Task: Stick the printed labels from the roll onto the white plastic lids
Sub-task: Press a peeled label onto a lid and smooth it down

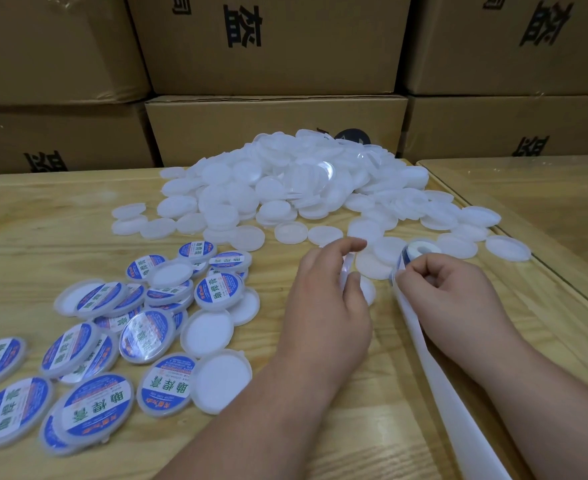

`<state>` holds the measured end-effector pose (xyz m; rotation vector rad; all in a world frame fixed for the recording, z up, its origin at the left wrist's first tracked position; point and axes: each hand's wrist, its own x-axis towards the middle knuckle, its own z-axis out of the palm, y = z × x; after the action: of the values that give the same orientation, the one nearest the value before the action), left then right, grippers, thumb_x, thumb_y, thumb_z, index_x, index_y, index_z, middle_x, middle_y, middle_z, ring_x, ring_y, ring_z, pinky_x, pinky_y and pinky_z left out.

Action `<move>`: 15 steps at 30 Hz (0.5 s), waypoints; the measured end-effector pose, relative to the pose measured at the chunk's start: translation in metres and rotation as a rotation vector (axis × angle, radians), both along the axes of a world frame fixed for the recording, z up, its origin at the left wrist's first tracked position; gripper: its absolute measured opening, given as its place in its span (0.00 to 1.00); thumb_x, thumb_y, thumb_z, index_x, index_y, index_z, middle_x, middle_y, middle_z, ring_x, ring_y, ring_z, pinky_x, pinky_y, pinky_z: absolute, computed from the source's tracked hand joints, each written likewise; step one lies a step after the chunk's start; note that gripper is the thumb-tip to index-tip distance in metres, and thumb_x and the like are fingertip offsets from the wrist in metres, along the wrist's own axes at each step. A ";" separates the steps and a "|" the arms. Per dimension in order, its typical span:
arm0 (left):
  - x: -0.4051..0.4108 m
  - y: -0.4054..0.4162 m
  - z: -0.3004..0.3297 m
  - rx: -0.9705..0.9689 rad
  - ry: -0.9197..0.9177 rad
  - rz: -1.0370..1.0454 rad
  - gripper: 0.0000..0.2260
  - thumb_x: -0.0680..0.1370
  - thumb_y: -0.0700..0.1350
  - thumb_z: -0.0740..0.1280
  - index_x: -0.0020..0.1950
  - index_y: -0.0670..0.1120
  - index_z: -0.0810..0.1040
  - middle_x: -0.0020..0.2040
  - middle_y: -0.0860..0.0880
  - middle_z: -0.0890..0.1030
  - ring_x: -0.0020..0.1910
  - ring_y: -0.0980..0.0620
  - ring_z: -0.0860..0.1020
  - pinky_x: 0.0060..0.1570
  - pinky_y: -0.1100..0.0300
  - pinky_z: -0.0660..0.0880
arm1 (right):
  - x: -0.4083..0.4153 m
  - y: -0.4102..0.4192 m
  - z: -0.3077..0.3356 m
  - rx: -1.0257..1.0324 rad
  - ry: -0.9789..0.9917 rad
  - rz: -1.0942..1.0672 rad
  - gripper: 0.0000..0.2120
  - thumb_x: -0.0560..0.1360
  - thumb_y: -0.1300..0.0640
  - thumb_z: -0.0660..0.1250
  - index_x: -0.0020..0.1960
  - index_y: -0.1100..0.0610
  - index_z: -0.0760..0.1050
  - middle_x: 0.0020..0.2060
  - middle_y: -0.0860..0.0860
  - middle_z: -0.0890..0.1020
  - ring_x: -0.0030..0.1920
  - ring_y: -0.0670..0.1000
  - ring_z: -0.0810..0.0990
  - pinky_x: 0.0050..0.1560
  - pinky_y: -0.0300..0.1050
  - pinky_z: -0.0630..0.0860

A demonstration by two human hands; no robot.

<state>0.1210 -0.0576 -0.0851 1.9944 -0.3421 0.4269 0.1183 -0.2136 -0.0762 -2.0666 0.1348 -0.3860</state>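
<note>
While gripping a white lid (365, 289) on edge between thumb and curled fingers, left hand (327, 299) low over the wooden table (285, 393), just left of the label roll (414, 252). Lid tilted nearly upright, mostly hidden behind the palm, only its rim and lower right part visible. Right hand (448, 292) with fingers curled, thumb and forefinger pinching at the edge of the roll where a dark blue label peels off; whether a label is already free of the backing, impossible to tell. Roll standing on the table among loose lids, white core facing up and away. Spent backing strip (459, 393), plain white, trailing from under the right hand toward the near edge of the table and out of view at the bottom. Behind both hands, a large heap of blank lids (285, 181), piled high at the middle and thinning to single lids at its near edge, some touching the roll. On the near left, well apart from the hands, a loose spread of labelled lids (112, 341), blue-and-white printed stickers facing up, several overlapping, a few unlabelled undersides mixed in. Beyond the table, stacked cardboard boxes (272, 46) with black printed characters. To the right, a second table (545, 202), just beside the first.
</note>
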 end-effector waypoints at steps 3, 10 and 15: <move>-0.001 0.000 -0.001 -0.062 -0.054 -0.003 0.17 0.82 0.40 0.61 0.67 0.57 0.76 0.57 0.58 0.72 0.60 0.65 0.70 0.58 0.79 0.61 | -0.001 0.000 0.001 0.016 -0.005 0.005 0.11 0.75 0.58 0.67 0.34 0.58 0.73 0.20 0.43 0.65 0.21 0.44 0.62 0.21 0.33 0.61; -0.003 0.001 0.001 -0.193 -0.108 -0.052 0.13 0.79 0.40 0.59 0.54 0.57 0.74 0.60 0.57 0.73 0.64 0.59 0.72 0.61 0.71 0.66 | -0.004 0.002 0.002 0.094 -0.023 0.080 0.12 0.76 0.59 0.67 0.35 0.59 0.74 0.23 0.46 0.66 0.23 0.44 0.61 0.23 0.32 0.60; -0.001 -0.003 0.000 -0.137 -0.012 -0.132 0.09 0.79 0.45 0.64 0.50 0.61 0.73 0.47 0.65 0.78 0.38 0.65 0.75 0.40 0.70 0.68 | -0.005 0.004 0.002 0.086 -0.052 0.139 0.09 0.76 0.61 0.67 0.38 0.62 0.74 0.25 0.48 0.67 0.26 0.46 0.62 0.25 0.34 0.60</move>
<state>0.1195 -0.0604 -0.0849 1.8249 -0.4378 0.3694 0.1137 -0.2097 -0.0744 -1.9667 -0.0228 -0.3419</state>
